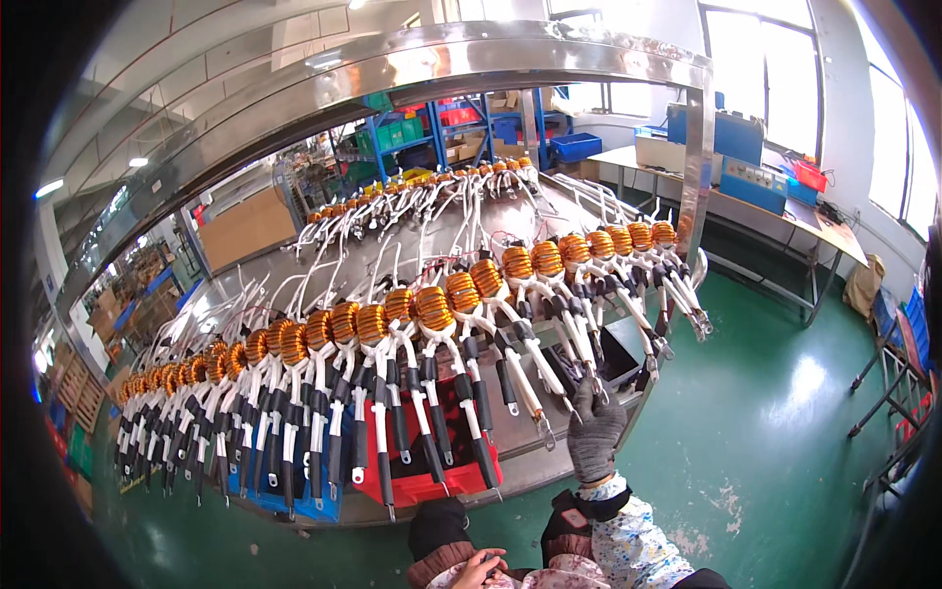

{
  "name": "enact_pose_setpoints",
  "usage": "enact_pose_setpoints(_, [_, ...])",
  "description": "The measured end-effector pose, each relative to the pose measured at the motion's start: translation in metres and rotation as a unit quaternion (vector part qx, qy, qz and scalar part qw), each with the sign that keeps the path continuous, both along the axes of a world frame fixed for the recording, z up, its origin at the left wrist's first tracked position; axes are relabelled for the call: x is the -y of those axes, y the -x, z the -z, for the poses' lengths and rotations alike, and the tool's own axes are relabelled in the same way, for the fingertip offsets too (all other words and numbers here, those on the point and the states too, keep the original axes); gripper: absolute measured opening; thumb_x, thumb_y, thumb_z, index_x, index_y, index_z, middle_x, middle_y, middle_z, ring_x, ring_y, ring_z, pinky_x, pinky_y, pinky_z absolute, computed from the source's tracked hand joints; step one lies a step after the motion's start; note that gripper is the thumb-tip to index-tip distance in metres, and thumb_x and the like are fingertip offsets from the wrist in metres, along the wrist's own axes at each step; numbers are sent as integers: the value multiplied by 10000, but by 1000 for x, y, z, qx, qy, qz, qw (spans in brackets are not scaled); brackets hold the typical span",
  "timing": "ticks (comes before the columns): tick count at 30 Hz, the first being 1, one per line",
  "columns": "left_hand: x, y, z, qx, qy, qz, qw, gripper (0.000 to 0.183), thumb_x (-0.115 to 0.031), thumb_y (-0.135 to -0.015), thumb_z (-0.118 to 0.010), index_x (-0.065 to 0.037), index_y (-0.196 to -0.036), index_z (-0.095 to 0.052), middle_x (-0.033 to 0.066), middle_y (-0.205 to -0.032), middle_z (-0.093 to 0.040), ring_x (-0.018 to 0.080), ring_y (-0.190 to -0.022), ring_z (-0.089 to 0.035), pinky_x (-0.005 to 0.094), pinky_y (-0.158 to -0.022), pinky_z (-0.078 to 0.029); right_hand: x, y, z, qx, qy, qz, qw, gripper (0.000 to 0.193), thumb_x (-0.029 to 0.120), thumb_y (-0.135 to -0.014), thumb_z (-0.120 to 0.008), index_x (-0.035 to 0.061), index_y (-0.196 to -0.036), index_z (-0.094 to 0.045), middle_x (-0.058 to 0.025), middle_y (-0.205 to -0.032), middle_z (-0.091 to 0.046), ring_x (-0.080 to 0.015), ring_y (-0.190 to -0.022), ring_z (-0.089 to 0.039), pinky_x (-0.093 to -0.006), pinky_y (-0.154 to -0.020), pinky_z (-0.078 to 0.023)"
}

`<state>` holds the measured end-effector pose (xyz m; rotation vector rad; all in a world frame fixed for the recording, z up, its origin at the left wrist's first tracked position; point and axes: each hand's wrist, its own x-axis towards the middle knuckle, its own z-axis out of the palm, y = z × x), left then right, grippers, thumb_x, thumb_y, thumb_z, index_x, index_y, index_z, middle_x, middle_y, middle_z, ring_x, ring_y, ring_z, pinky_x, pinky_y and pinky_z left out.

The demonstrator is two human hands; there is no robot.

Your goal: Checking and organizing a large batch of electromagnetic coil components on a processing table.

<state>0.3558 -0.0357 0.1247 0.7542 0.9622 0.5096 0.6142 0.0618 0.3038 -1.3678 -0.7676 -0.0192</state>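
Along the steel bench hangs a long row of copper-wound coils [433,308], their white-sleeved leads [417,393] pointing down towards me. Many leads carry black sleeves [385,461] and end in metal ring lugs. My right hand [595,434], in a grey glove, is raised at the bench's front right edge. Its fingers close around the lug end of a lead [598,378]. Low in the view, my left hand [478,568] has bare fingers, curled near my lap. A small dark thing shows at its fingertips, too small to make out.
A red bin [422,483] and a blue bin [319,503] sit under the leads. A second row of coils [392,191] lies farther back. The steel frame [699,147] rises around the bench. A table with blue equipment [754,184] stands at the right; chair legs [888,398] are near the right rim.
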Motion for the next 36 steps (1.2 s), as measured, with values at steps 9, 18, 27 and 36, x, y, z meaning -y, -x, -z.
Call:
enact_pose_setpoints(9, [1,-1,-15,-1,-34,41,999,298,-157,-831,-499,8,-1078,-483,142,-1146,-429,205,-953,-515,311,-721,-483,-15,6,-9,-296,-128,-228,918,261,240,-885,-490,9,-839,-602,-38,-569,-548,-144,-526,-537,-300,-466,-397])
enact_pose_setpoints(18, [-1,3,1,29,-131,100,986,329,-173,-792,-543,0,-1066,-487,158,-1155,-431,234,-990,-502,331,-776,-456,-7,-15,10,406,52,95,907,224,193,-829,-557,42,-995,-548,-123,-807,-598,-256,-661,-587,-361,-549,-466])
enact_pose_setpoints(27, [0,-7,-15,-2,-77,42,996,222,-133,-849,-499,-47,-1053,-521,95,-904,-570,147,-696,-583,253,-600,-484,2,-23,11,232,250,20,940,281,211,-874,-436,22,-1061,-525,-182,-753,-580,-362,-687,-563,-442,-600,-436])
enact_pose_setpoints(36, [2,-7,-25,-20,-75,47,996,222,-151,-872,-480,-56,-1069,-518,64,-801,-574,114,-634,-567,221,-554,-473,3,-32,-7,-437,-66,-494,749,130,198,-840,-514,78,-889,-522,19,-581,-450,-88,-459,-401,-229,-416,-332])
